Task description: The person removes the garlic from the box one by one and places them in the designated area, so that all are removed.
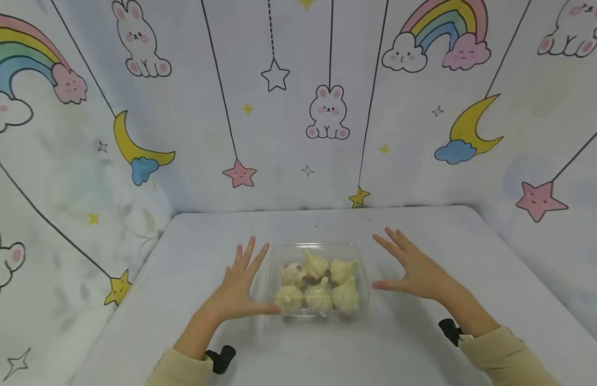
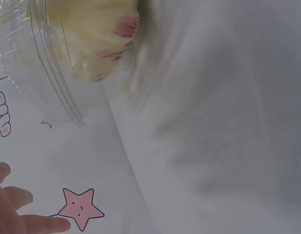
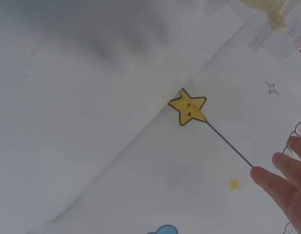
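Observation:
A clear plastic clamshell box point(image 1: 317, 320) sits closed on the white table, with several garlic bulbs point(image 1: 319, 294) in two rows inside. To its left is my left hand point(image 1: 237, 295), fingers spread and straight, the thumb close to the box's near left corner; whether it touches cannot be told. My right hand point(image 1: 416, 273) is held apart from the box on the right, fingers spread, nothing in it. In the left wrist view, the box's ridged rim point(image 2: 52, 63) and a purple-marked bulb point(image 2: 99, 39) show near the top. Only a corner of the box point(image 3: 272, 24) appears in the right wrist view.
The white tabletop point(image 1: 317, 354) stretches around the box. Behind and at both sides stands a white cloth backdrop point(image 1: 288, 134) printed with rainbows, rabbits, moons and stars. Black straps with small mounts point(image 1: 222, 359) sit at both wrists, below beige sleeves point(image 1: 510, 354).

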Action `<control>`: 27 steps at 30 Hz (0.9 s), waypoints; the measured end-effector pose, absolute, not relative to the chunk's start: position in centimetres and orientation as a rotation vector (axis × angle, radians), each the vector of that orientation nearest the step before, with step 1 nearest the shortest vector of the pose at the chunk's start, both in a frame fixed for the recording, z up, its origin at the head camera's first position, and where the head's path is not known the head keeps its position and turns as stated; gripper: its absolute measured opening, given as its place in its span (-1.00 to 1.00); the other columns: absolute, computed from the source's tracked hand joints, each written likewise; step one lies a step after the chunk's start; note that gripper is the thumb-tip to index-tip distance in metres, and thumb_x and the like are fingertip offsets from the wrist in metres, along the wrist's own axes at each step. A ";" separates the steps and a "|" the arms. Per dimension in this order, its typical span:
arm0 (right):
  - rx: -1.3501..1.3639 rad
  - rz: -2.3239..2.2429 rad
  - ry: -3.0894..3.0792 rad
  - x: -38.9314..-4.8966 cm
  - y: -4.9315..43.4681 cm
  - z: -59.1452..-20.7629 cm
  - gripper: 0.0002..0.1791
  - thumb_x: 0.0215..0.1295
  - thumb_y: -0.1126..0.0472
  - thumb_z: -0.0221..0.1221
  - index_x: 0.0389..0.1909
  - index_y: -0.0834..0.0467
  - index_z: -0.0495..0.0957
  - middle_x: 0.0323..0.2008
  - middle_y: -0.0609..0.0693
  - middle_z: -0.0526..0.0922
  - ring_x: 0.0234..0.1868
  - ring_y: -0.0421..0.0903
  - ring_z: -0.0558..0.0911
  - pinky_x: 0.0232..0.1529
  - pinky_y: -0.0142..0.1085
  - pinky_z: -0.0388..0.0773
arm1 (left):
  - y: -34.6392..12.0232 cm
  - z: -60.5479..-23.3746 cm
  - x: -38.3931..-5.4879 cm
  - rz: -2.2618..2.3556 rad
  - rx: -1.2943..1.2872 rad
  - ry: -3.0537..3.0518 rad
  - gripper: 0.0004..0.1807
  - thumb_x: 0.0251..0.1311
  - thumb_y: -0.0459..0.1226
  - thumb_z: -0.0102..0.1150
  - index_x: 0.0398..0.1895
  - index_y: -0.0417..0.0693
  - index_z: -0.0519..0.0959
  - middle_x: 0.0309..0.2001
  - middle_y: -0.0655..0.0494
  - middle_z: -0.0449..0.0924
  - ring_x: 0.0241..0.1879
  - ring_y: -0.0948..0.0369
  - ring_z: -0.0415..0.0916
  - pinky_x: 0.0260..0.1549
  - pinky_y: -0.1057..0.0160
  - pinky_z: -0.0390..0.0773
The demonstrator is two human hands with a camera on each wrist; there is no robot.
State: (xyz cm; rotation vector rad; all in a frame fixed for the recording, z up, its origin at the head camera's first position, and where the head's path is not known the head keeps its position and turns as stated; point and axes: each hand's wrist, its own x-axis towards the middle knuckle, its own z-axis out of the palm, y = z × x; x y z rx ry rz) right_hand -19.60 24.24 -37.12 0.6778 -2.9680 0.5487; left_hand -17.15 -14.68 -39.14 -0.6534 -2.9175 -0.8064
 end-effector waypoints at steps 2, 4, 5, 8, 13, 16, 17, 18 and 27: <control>0.679 0.576 -2.968 -19.6 24.0 -37.3 0.12 -0.18 -0.47 0.16 0.42 -0.18 -0.08 0.43 0.07 -0.19 0.39 0.17 -0.19 -0.02 0.38 0.16 | -14.6 -39.4 -17.0 -0.869 -0.633 -2.913 0.36 -0.40 0.20 0.43 0.42 0.39 -0.32 0.43 0.16 -0.58 0.35 -0.11 -0.61 0.05 -0.46 -0.17; 0.683 0.602 -2.969 -19.6 23.8 -37.5 0.13 -0.19 -0.47 0.17 0.42 -0.19 -0.08 0.43 0.07 -0.19 0.39 0.17 -0.19 -0.03 0.38 0.16 | -14.6 -39.7 -16.8 -0.936 -0.611 -2.909 0.36 -0.40 0.17 0.45 0.42 0.41 -0.34 0.42 0.19 -0.60 0.35 -0.08 -0.63 0.07 -0.44 -0.18; 0.682 0.615 -2.967 -19.6 23.7 -37.6 0.13 -0.19 -0.47 0.17 0.42 -0.18 -0.08 0.43 0.07 -0.19 0.39 0.17 -0.18 -0.03 0.38 0.16 | -14.6 -39.9 -16.7 -0.977 -0.601 -2.905 0.36 -0.39 0.16 0.46 0.41 0.42 -0.35 0.42 0.21 -0.62 0.35 -0.06 -0.64 0.07 -0.44 -0.17; 0.679 0.637 -2.958 -19.5 23.6 -37.8 0.11 -0.18 -0.46 0.17 0.41 -0.17 -0.05 0.43 0.06 -0.17 0.39 0.18 -0.13 0.01 0.35 0.17 | -14.5 -40.3 -16.4 -1.116 -0.587 -2.885 0.34 -0.35 0.11 0.46 0.40 0.47 -0.36 0.40 0.30 -0.64 0.35 -0.01 -0.67 0.07 -0.43 -0.10; 0.697 0.686 -2.940 -19.3 23.4 -38.2 0.07 -0.14 -0.43 0.17 0.40 -0.14 0.00 0.42 0.07 -0.13 0.37 0.21 -0.05 0.05 0.30 0.19 | -14.1 -41.4 -16.2 -1.304 -0.574 -2.871 0.29 -0.26 0.06 0.45 0.38 0.52 -0.38 0.40 0.36 -0.64 0.36 0.02 -0.65 0.06 -0.41 -0.03; 0.701 0.716 -2.938 -19.3 23.2 -38.5 0.06 -0.13 -0.41 0.18 0.40 -0.14 0.00 0.42 0.08 -0.14 0.37 0.22 -0.06 0.04 0.31 0.18 | -13.7 -42.0 -16.2 -1.377 -0.595 -2.841 0.27 -0.21 0.01 0.44 0.40 0.46 -0.37 0.41 0.25 -0.60 0.37 -0.04 -0.55 0.10 -0.38 -0.05; 0.700 0.723 -2.939 -19.2 23.1 -38.6 0.06 -0.13 -0.41 0.19 0.40 -0.15 0.00 0.42 0.08 -0.14 0.37 0.22 -0.06 0.04 0.32 0.17 | -13.6 -42.2 -16.3 -1.398 -0.603 -2.831 0.27 -0.20 0.00 0.44 0.40 0.44 -0.37 0.42 0.21 -0.59 0.38 -0.07 -0.51 0.10 -0.37 -0.05; 0.698 0.728 -2.939 -19.2 23.0 -38.7 0.06 -0.13 -0.41 0.19 0.40 -0.16 0.00 0.42 0.08 -0.13 0.37 0.22 -0.06 0.04 0.33 0.17 | -13.4 -42.3 -16.3 -1.416 -0.608 -2.819 0.27 -0.19 -0.02 0.44 0.41 0.42 -0.37 0.42 0.17 -0.57 0.37 -0.10 -0.48 0.11 -0.36 -0.04; 0.695 0.792 -2.963 -19.0 22.1 -40.0 0.11 -0.20 -0.44 0.21 0.41 -0.21 -0.05 0.43 0.09 -0.17 0.33 0.28 0.03 0.02 0.32 0.19 | -12.1 -43.4 -16.1 -1.507 -0.568 -2.771 0.34 -0.27 -0.08 0.49 0.42 0.35 -0.38 0.43 -0.04 -0.53 0.35 -0.22 -0.36 0.09 -0.36 0.01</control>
